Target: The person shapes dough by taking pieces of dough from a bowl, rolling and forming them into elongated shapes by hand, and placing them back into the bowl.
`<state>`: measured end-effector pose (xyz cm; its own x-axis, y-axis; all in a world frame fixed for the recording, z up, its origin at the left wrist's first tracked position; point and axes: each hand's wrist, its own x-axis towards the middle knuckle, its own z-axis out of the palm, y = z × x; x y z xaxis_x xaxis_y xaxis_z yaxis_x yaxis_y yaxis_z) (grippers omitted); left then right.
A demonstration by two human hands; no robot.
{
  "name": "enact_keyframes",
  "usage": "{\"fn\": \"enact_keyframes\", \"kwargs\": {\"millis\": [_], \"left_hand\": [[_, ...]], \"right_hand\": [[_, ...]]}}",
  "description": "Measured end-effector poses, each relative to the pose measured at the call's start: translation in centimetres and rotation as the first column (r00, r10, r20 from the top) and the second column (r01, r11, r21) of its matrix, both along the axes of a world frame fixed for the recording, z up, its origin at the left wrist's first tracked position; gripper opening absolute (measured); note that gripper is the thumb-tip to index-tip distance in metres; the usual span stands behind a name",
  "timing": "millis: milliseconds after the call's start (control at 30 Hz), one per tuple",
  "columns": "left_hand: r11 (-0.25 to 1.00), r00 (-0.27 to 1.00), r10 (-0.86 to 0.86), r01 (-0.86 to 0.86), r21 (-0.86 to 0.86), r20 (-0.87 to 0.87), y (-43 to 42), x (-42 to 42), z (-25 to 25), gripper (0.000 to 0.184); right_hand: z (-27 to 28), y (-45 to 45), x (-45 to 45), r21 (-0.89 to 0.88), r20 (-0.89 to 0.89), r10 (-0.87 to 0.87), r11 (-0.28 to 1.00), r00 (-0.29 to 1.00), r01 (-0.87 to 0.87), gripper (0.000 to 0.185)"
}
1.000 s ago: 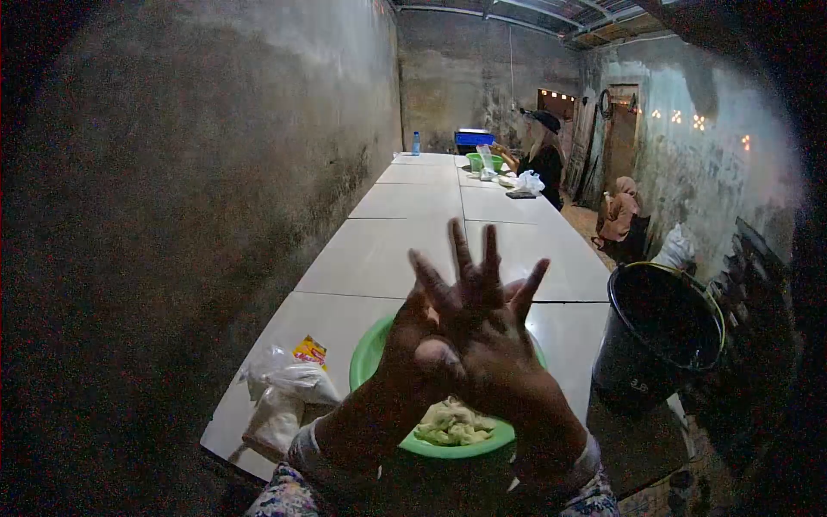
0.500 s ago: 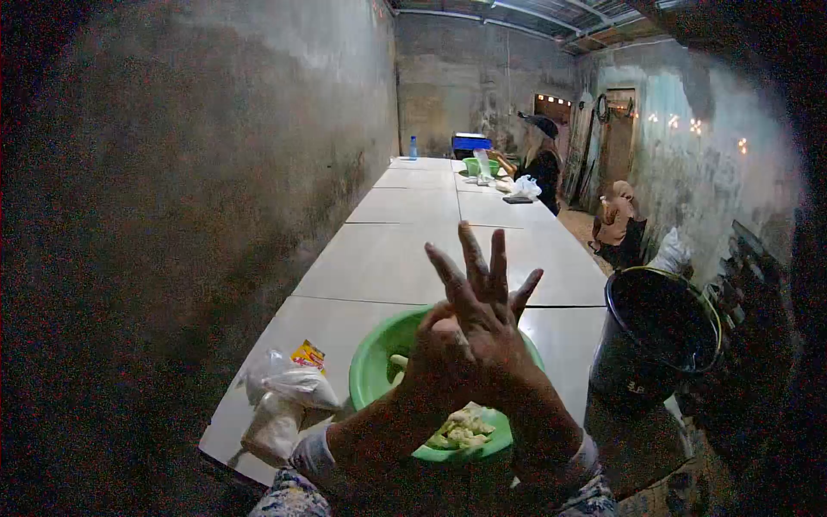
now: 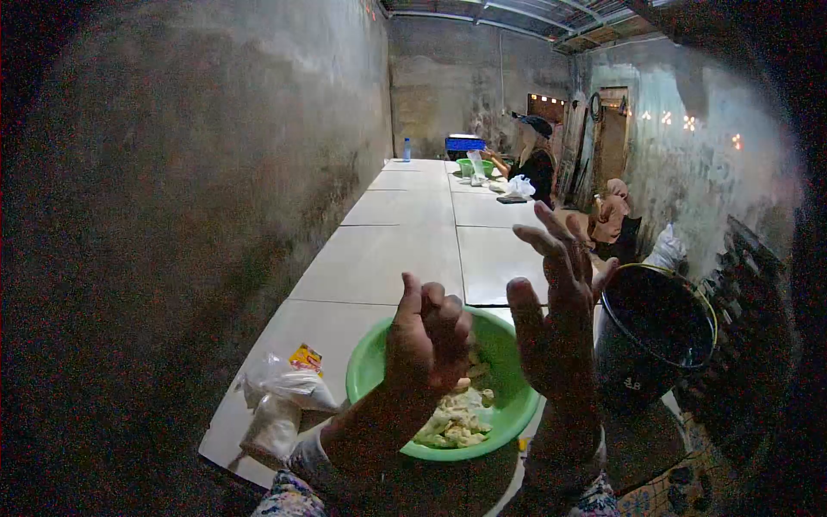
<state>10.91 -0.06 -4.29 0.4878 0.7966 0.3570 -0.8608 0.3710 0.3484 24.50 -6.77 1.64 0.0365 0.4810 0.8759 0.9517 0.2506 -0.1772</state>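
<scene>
My left hand (image 3: 426,336) is over the left side of a green basin (image 3: 366,366), fingers curled into a fist and thumb pointing up. I see nothing in it, though the palm is turned from view. My right hand (image 3: 558,319) is raised at the basin's right side, fingers stretched and spread, holding nothing. Whitish residue shows on its fingers. The hands are apart. Inside the basin lie pale, lumpy pieces (image 3: 457,422), partly hidden behind my left forearm; I cannot make out what they are.
Left of the basin lie clear bags of white powder (image 3: 276,422) and a yellow-red packet (image 3: 306,358). A black bucket (image 3: 659,323) stands at right. Far along the tiled table (image 3: 392,250) are another green basin (image 3: 469,165), a blue bottle (image 3: 407,150) and a person (image 3: 536,164). Another person (image 3: 612,215) sits lower, beyond.
My hands were together above the basin and have separated. The left moved down and left, its fingers curled. The right moved to the right, still spread. More of the basin's contents shows.
</scene>
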Motion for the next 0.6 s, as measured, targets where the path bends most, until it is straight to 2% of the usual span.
{"fn": "enact_keyframes", "kwargs": {"millis": [67, 100, 167, 200, 233, 267, 300, 333, 400, 467, 533, 600], "left_hand": [[0.999, 0.999, 0.036, -0.036, -0.003, -0.037, -0.4, -0.2, 0.7, 0.04], [0.999, 0.998, -0.047, 0.046, 0.029, 0.042, -0.4, -0.3, 0.7, 0.039], [0.957, 0.938, -0.271, 0.239, 0.163, 0.216, -0.1, -0.6, 0.6, 0.032], [0.957, 0.938, -0.272, 0.24, 0.162, 0.215, -0.4, -0.6, 0.7, 0.032], [0.984, 0.971, -0.176, 0.178, 0.006, 0.164, -1.3, -0.7, 1.5, 0.024], [0.984, 0.991, -0.088, 0.101, -0.146, 0.098, -2.1, -0.8, 2.3, 0.027], [0.978, 0.989, -0.138, 0.145, -0.153, 0.055, -2.5, -1.1, 3.1, 0.041], [0.977, 0.989, -0.139, 0.146, -0.153, 0.057, -2.4, -1.1, 2.9, 0.041], [0.97, 0.99, -0.14, 0.144, -0.193, 0.033, -1.7, -0.8, 2.1, 0.042], [0.969, 0.977, -0.201, 0.209, -0.133, 0.07, -1.1, -0.2, 1.6, 0.038], [0.995, 0.998, -0.042, 0.038, -0.09, -0.046, -1.8, -0.1, 1.6, 0.033], [0.995, 0.995, -0.094, 0.092, -0.049, -0.032, -0.5, -0.1, 0.7, 0.035]], "right_hand": [[0.2, 0.7, 1.0, 0.078, -0.096, 0.282, 0.958, 0.954, -0.276, 0.047], [0.1, 0.3, 1.1, 0.048, -0.035, 0.126, 0.991, 0.991, -0.125, 0.042], [0.0, 0.8, 1.3, 0.04, -0.095, 0.185, 0.982, 0.978, -0.182, 0.04], [-0.1, 1.1, 1.5, 0.036, -0.155, 0.244, 0.97, 0.957, -0.242, 0.038], [-0.2, 1.3, 1.5, 0.037, -0.17, 0.286, 0.958, 0.943, -0.284, 0.037], [-0.2, 1.3, 1.6, 0.038, -0.171, 0.285, 0.958, 0.943, -0.283, 0.037], [-0.2, 1.4, 1.6, 0.027, -0.192, 0.323, 0.946, 0.927, -0.324, 0.037], [-0.3, 1.4, 1.5, 0.016, -0.212, 0.359, 0.931, 0.909, -0.364, 0.037], [-0.2, 1.3, 1.4, -0.006, -0.186, 0.328, 0.942, 0.926, -0.335, 0.038], [-0.5, 1.7, 1.5, 0.001, -0.208, 0.314, 0.947, 0.926, -0.321, 0.037], [-0.5, 1.8, 1.4, 0.001, -0.216, 0.31, 0.948, 0.926, -0.318, 0.036], [-0.7, 2.1, 1.4, -0.003, -0.191, 0.319, 0.946, 0.928, -0.325, 0.035]]}}
